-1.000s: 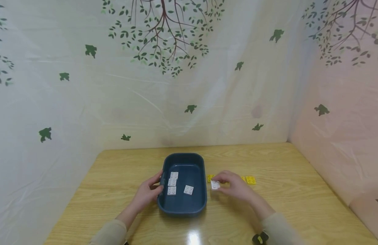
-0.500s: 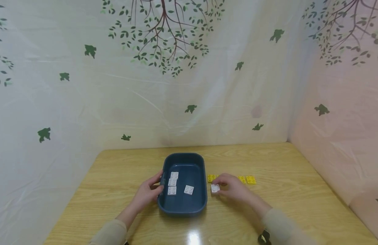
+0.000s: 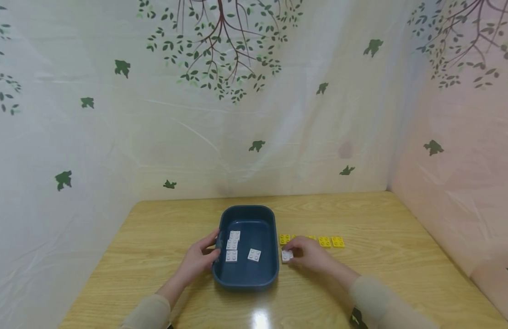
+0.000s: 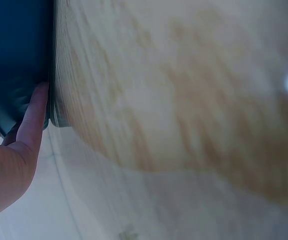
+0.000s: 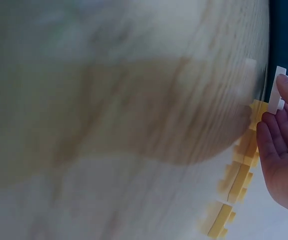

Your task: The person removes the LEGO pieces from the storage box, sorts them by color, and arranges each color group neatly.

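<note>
My left hand [image 3: 199, 257] holds the left side of a dark blue rectangular tray [image 3: 246, 282], thumb and fingers spread along its wall. In the left wrist view, the thumb [image 4: 33, 112] lies against the tray's side. Several white toy bricks lie in the tray: a column at the left and a single tilted brick [image 3: 254, 255] to the right. Just outside the tray's right wall, my right hand [image 3: 311, 255] pinches another white brick [image 3: 286, 256] between thumb and fingers, low over the table. The right wrist view shows this white brick edge-on, its studs toward the palm.
Several yellow bricks [image 3: 324, 242] form a row on the wooden table [image 3: 369, 228], right of the tray and behind my right hand, which partly hides them. A pale sheet [image 3: 196, 151] printed with leaves and birds hangs behind the table.
My right hand has moved slightly toward me and to the left with the white brick, down near the table, uncovering more yellow bricks. The left hand and the tray stay in place.
</note>
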The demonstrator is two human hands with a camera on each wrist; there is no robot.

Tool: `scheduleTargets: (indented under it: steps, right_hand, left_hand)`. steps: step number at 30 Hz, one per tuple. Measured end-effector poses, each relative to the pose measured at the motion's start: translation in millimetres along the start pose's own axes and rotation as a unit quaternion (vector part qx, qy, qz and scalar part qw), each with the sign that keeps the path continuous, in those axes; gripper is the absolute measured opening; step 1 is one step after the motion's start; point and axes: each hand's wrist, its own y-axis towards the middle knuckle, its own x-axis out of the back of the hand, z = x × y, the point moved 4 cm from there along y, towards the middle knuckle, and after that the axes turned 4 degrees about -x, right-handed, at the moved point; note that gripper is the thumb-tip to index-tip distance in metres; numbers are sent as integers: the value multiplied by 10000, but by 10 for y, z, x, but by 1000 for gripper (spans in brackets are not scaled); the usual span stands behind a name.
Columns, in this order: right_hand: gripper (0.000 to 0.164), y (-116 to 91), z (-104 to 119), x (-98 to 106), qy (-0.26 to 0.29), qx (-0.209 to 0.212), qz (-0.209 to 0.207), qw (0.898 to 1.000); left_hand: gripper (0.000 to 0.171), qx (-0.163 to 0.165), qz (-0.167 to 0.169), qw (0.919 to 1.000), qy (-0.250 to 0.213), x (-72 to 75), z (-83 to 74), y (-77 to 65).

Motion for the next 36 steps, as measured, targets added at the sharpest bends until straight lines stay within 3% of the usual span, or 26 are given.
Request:
scheduleTargets:
  steps: [6, 19, 36]
  right_hand:
    - [27, 16, 8, -29, -69, -50, 117, 9999]
    - [26, 23, -18, -49, -346, 276, 223, 9988]
    - [28, 12, -15, -59, -297, 282, 325, 9986]
  left_hand:
    - [60, -1, -35, 10000, 2, -5, -15, -7]
    - [60, 16, -37, 10000, -5, 0, -14, -8]
    - [60, 3, 3, 10000, -6, 11, -31, 10]
